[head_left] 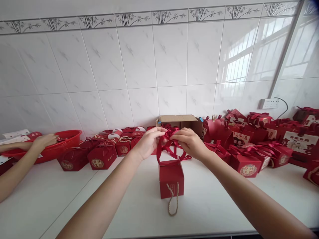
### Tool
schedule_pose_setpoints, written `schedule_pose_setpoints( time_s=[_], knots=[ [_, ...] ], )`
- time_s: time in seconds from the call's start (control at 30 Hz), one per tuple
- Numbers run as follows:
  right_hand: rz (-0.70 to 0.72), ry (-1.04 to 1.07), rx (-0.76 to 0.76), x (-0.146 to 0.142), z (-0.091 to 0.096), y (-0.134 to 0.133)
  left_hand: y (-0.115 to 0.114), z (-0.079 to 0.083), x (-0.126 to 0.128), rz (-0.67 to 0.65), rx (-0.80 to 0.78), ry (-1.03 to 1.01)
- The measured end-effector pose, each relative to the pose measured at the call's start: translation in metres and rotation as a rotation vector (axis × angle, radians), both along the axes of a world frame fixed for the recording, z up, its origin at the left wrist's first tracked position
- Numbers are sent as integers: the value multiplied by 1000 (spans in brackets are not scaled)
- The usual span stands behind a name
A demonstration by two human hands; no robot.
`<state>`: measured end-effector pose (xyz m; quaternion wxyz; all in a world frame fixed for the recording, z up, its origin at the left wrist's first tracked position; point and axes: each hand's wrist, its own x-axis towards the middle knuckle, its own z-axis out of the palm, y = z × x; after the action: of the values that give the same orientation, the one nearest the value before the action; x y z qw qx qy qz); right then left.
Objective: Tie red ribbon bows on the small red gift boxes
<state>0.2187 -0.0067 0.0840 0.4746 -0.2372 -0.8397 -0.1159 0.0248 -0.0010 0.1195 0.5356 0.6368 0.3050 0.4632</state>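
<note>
A small red gift box (171,189) stands on the white table in front of me, its rope handle (173,210) hanging down the near side. Red ribbon (159,154) rises from the box up to my hands. My left hand (151,141) pinches the ribbon above the box's left side. On the right, my right hand (190,141) also has its fingers closed on the ribbon, close to the left. Behind them, more loose red ribbon lies by an open cardboard box (178,118); my hands partly hide it.
Several red gift boxes (102,156) stand left of centre, and many more boxes and bags (246,166) crowd the right. Another person's hands (45,141) reach into a red basin (72,142) at far left. A tiled wall (139,59) with a socket (269,103) closes the back.
</note>
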Motion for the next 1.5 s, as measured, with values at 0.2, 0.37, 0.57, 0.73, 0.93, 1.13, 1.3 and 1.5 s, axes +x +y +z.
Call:
schedule_pose_setpoints(
  time_s=[0.2,0.37,0.57,0.73,0.93,1.13,1.3,1.5],
  knots=[
    [-58,220,-12,-10,-4,-5,-10,-2,5,239,378,210],
    [-295,457,-305,-3,-21,-16,-7,-13,-15,680,1045,556],
    [-528,313,-544,47,-71,-31,-11,-58,-74,679,948,806],
    [-661,195,-721,78,-112,-43,-20,-112,-105,570,755,876],
    [-790,124,-805,101,-133,-49,-13,-138,-121,605,679,885],
    [-872,-8,-771,108,-130,-59,-13,-141,-120,640,656,860],
    [-816,53,-606,67,-102,-65,-21,-126,-76,681,570,612],
    [-259,238,-958,0,-88,-42,-21,-127,-27,499,248,436]
  ],
)
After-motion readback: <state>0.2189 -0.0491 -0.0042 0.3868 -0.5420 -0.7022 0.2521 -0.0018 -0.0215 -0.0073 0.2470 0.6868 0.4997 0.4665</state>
